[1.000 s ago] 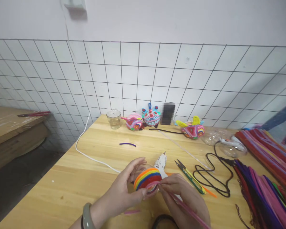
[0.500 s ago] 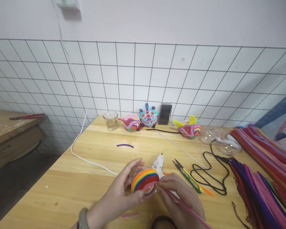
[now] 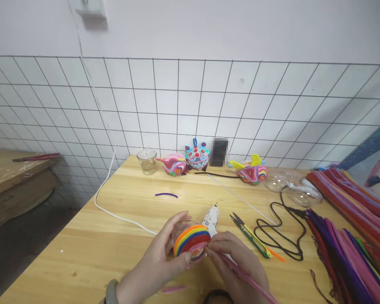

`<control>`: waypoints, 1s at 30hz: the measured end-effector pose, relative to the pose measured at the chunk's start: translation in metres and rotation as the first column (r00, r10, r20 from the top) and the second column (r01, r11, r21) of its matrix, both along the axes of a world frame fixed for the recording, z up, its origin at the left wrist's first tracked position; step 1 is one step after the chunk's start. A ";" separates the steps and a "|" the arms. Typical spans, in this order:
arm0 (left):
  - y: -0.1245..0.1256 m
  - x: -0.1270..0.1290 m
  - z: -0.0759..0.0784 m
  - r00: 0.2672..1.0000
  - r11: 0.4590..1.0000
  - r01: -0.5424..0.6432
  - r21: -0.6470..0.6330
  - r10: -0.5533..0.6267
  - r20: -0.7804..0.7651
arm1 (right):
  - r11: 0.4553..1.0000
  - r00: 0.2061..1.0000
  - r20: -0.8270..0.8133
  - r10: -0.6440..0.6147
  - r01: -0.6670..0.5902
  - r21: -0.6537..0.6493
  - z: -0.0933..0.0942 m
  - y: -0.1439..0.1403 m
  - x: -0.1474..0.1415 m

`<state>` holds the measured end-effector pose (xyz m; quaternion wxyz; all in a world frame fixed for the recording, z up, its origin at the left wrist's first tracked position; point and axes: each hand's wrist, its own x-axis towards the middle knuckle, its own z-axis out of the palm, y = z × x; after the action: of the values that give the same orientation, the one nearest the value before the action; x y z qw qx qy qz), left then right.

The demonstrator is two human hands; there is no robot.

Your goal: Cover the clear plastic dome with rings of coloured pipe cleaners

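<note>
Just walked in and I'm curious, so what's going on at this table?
A person's left grip holds a clear ball partly covered in orange, yellow, blue, red and pink bands. The right grip pinches a fuzzy pink stem at the banded side. A white glue gun lies just behind, with snips to its right. Three decorated figures sit farther back on the table.

Upper left, you have a wall socket [image 3: 91, 7]; lower, far left, a side table [image 3: 6, 171] with reddish sticks [image 3: 38, 157]. Mid-frame, you see a glass cup [image 3: 147, 164], pink toy [image 3: 175, 164] and blue toy [image 3: 197, 158] before white tiles [image 3: 165, 101]. Right edge: painted picture [image 3: 373, 147].
</note>
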<state>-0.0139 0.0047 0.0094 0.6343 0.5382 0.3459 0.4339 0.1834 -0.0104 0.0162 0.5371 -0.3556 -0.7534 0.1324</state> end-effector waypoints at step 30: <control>-0.005 0.006 0.011 0.999 0.994 -0.035 -0.108 0.036 0.004 | 0.921 0.969 -0.243 -0.049 -0.051 -0.387 -0.004 0.001 -0.011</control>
<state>-0.0076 0.0001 0.0201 0.6557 0.4956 0.3765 0.4275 0.1729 -0.0098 0.0126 0.5454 -0.4355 -0.6391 0.3232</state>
